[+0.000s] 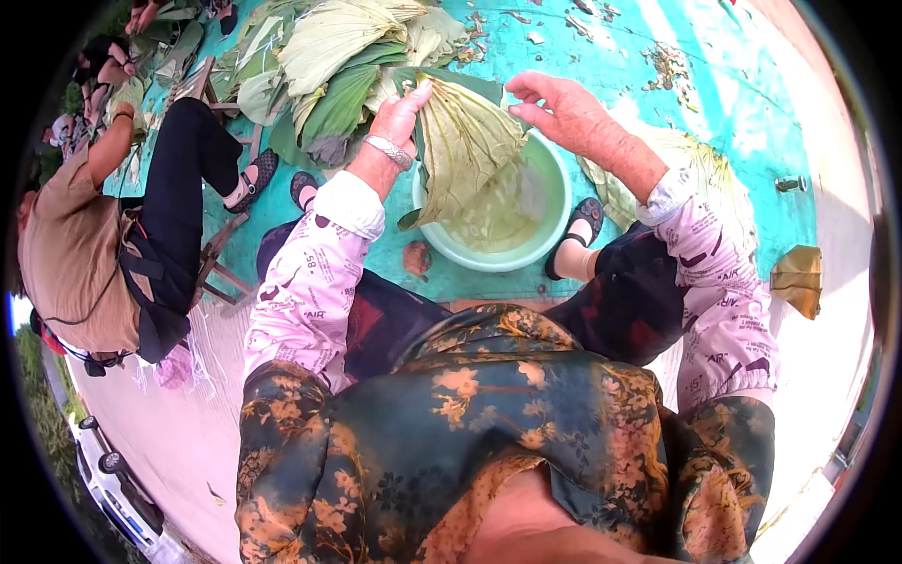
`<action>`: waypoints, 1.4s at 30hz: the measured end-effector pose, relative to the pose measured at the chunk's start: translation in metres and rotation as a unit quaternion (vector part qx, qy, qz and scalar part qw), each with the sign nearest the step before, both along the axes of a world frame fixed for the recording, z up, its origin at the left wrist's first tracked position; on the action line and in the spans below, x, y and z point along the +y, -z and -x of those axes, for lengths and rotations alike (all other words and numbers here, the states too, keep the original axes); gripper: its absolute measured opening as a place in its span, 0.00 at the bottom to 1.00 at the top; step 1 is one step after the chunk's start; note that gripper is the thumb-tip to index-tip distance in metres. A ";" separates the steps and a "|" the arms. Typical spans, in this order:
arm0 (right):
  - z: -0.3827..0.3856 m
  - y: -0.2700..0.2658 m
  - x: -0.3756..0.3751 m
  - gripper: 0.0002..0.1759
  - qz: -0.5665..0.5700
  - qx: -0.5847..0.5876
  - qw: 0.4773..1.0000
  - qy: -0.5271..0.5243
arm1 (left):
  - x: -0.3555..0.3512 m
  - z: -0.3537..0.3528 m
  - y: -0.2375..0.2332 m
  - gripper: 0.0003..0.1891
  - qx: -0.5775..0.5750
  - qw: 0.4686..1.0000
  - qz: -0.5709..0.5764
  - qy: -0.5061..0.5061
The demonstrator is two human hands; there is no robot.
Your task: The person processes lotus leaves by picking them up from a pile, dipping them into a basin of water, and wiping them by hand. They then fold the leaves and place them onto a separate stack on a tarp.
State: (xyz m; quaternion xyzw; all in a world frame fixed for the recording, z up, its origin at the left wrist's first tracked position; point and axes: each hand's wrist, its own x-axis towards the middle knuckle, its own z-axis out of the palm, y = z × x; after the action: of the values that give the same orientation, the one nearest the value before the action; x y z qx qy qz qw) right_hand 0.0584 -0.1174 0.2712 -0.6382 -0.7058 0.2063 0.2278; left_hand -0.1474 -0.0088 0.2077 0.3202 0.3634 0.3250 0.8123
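My left hand (399, 120), with a bracelet at its wrist, grips the upper left edge of a large pale green lotus leaf (465, 141). The leaf hangs folded and creased over the left side of a light green basin (562, 202) with cloudy water in it. To the right of the leaf, my right hand (554, 111) is raised above the basin's far rim. Its fingers are bent and apart, with nothing visible between them. A heap of lotus leaves (343, 42) lies beyond my left hand. More leaves (686, 160) lie under and beside my right forearm.
A turquoise sheet (770, 94) covers the ground, with dry leaf scraps (669, 68) scattered on it. At left a co-worker (80, 235) sits near a wooden stool frame (221, 254). A brown scrap (417, 258) lies beside the basin, and a folded golden-brown piece (797, 282) at far right.
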 end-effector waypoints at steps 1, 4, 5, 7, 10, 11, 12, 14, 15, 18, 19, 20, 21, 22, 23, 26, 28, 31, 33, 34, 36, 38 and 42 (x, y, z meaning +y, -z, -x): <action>0.012 0.000 0.001 0.17 0.001 0.004 1.000 0.009 | -0.004 -0.002 -0.001 0.11 -0.008 1.000 0.003 0.018; 0.045 0.008 -0.011 0.21 -0.021 -0.011 0.999 0.039 | -0.020 -0.003 -0.001 0.12 -0.031 0.998 -0.007 0.057; 0.052 0.012 -0.015 0.22 -0.027 -0.035 0.997 0.056 | -0.022 -0.006 0.003 0.12 -0.036 0.997 -0.004 0.065; 0.058 0.011 -0.018 0.25 -0.007 -0.080 0.993 0.080 | -0.030 -0.012 0.000 0.14 -0.018 0.998 -0.010 0.067; 0.052 0.020 -0.010 0.25 -0.034 -0.068 0.993 0.090 | -0.037 -0.013 -0.008 0.15 -0.015 0.998 -0.011 0.060; 0.050 0.023 -0.009 0.25 -0.035 -0.062 0.994 0.088 | -0.037 -0.012 -0.006 0.16 -0.021 0.998 -0.017 0.060; 0.048 0.024 -0.009 0.25 -0.036 -0.056 0.994 0.086 | -0.038 -0.012 -0.006 0.16 -0.025 0.998 -0.012 0.057; 0.046 0.023 -0.008 0.24 -0.040 -0.045 0.994 0.087 | -0.040 -0.013 -0.009 0.16 -0.032 0.998 0.000 0.051; 0.047 0.022 -0.008 0.24 -0.045 -0.040 0.994 0.090 | -0.041 -0.013 -0.010 0.16 -0.035 0.998 0.002 0.045; 0.050 0.014 -0.005 0.22 -0.044 -0.018 0.993 0.110 | -0.041 -0.012 -0.013 0.16 -0.040 0.999 0.011 0.032; 0.050 0.013 -0.006 0.21 -0.041 -0.008 0.992 0.119 | -0.040 -0.011 -0.012 0.16 -0.034 0.999 0.014 0.028; 0.049 0.012 -0.006 0.20 -0.031 0.014 0.993 0.114 | -0.038 -0.012 -0.011 0.16 -0.031 0.999 0.018 0.024; 0.046 0.013 -0.004 0.19 -0.022 0.040 0.993 0.108 | -0.036 -0.011 -0.010 0.16 -0.025 0.999 0.022 0.021; 0.043 0.013 -0.003 0.18 -0.012 0.066 0.992 0.103 | -0.034 -0.010 -0.010 0.16 -0.027 0.999 0.024 0.020; 0.040 0.014 -0.002 0.18 -0.029 0.096 0.991 0.087 | -0.032 -0.009 -0.010 0.16 -0.030 0.999 0.027 0.019; 0.030 0.011 -0.001 0.17 -0.044 0.170 0.984 0.041 | -0.027 -0.007 -0.009 0.16 -0.049 0.998 0.024 0.022; 0.021 0.005 -0.003 0.15 -0.006 0.201 0.979 0.017 | -0.025 -0.006 -0.011 0.15 -0.050 0.998 0.019 0.017; 0.007 0.009 -0.002 0.12 0.051 0.306 0.950 0.024 | -0.020 -0.004 -0.011 0.15 -0.037 0.999 0.019 -0.002; 0.003 0.007 -0.003 0.12 0.049 0.322 0.945 0.008 | -0.014 -0.004 -0.008 0.15 -0.032 0.999 0.026 -0.017; 0.000 0.005 -0.004 0.12 0.048 0.329 0.943 0.000 | -0.009 -0.004 -0.003 0.15 -0.022 0.999 0.015 -0.035; -0.009 0.000 -0.006 0.13 0.119 0.297 0.947 -0.006 | 0.001 0.000 0.002 0.15 0.000 0.997 -0.004 -0.071; -0.014 0.000 -0.007 0.13 0.156 0.291 0.944 0.003 | 0.009 0.006 0.001 0.20 0.019 0.993 -0.032 -0.115; -0.026 0.015 -0.005 0.12 0.068 0.221 0.973 0.014 | 0.024 0.017 -0.018 0.21 0.004 0.975 -0.063 -0.211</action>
State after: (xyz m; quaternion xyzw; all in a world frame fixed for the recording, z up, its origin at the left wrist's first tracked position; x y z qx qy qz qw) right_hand 0.0839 -0.1222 0.2564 -0.6005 -0.6133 0.3869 0.3371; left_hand -0.1642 0.0154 0.2261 0.2884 0.4046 0.5101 0.7021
